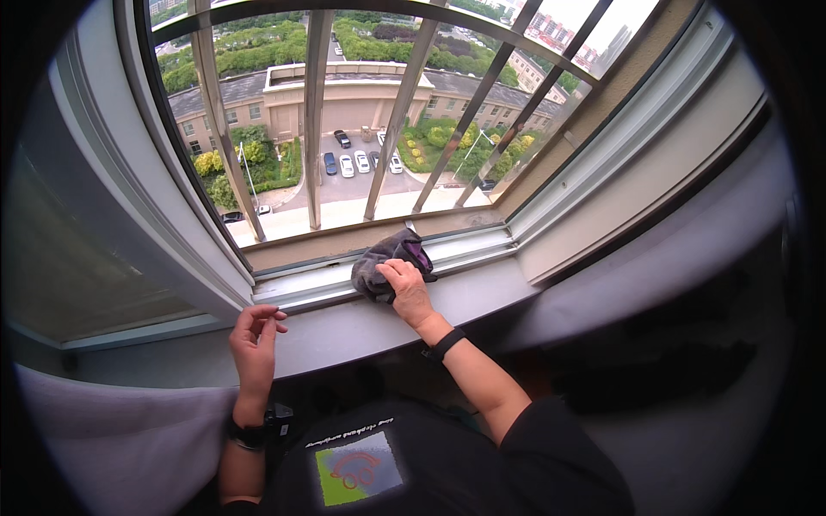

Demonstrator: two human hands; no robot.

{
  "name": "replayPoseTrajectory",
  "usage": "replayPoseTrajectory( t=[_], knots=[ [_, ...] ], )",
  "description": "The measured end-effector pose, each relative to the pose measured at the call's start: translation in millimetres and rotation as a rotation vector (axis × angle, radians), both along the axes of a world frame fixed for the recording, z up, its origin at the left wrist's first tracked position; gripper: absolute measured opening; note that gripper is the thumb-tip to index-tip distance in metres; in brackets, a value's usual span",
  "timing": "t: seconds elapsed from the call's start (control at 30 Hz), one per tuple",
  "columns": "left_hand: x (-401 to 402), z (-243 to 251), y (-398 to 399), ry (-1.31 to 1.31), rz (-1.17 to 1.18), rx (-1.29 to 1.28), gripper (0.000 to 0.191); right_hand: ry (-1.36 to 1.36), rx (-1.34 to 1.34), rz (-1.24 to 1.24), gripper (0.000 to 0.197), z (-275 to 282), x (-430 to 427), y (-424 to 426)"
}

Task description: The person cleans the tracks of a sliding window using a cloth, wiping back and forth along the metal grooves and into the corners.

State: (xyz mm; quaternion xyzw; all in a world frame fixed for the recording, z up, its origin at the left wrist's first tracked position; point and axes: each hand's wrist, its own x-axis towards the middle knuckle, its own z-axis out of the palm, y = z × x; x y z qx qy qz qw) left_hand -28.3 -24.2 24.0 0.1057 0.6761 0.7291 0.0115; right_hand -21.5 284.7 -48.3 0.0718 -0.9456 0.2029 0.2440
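Observation:
A bunched grey cloth (381, 264) with a purple patch lies over the white sliding-window track (310, 291). My right hand (410, 290) grips it from the near side, and the track beneath the cloth is hidden. To the left, my left hand (257, 345) is raised by the sill's left part, near the lower corner of the sliding sash (219, 293). Its fingers are bent and hold nothing, with gaps between some of them. Below the track runs the pale inner windowsill (335, 338).
Metal security bars (314, 129) stand outside the opening, with parked cars far below. The white window frame (619, 155) rises on the right. A light curtain (122, 438) hangs at lower left, and pale fabric (606, 297) lies right of the sill.

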Motion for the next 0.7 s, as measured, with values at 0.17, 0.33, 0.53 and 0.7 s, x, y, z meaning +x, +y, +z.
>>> replayPoseTrajectory(
  t=[0.17,0.33,0.53,0.7],
  knots=[
    [9,1,0,0.002,-0.024,-0.009,0.012,0.015,0.104,-0.457,0.046,-8,46,210],
    [8,3,1,-0.009,0.000,-0.019,0.012,-0.029,0.112,-0.615,0.044,-22,47,252],
    [12,-1,12,-0.018,-0.025,-0.016,0.011,0.002,-0.151,-0.184,0.039,7,15,26],
    [-2,0,34,-0.014,-0.118,-0.023,0.011,-0.187,-0.626,0.174,0.042,8,-7,-18]
  ],
)
